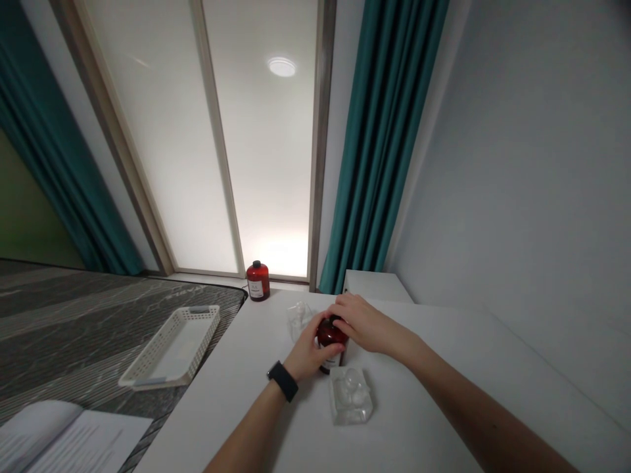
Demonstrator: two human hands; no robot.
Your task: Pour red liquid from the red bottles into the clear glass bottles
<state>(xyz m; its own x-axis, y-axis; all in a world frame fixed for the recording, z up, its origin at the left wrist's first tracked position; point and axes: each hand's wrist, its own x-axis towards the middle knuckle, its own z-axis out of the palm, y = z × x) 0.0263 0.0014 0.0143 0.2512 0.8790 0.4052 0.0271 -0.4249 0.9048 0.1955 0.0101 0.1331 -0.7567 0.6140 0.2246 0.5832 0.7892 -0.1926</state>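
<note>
A dark red bottle [333, 334] with a pale label stands on the white table [409, 420]. My left hand [308, 353], a black watch on its wrist, is wrapped round the bottle's body. My right hand [363, 323] grips the black cap at its top, the fingers curled over it and hiding most of it. Just in front of the bottle lies a clear plastic box [351, 395] with rounded shapes in it. Behind my left hand is a crumpled-looking clear plastic piece [297, 318], partly covered; its kind I cannot make out.
A second red bottle [257, 282] with a black cap stands at the table's far left corner. Left of the table, a white perforated basket [129, 378] and an open book [93, 440] lie on a grey patterned surface. A white cabinet [377, 284] stands beyond the far edge.
</note>
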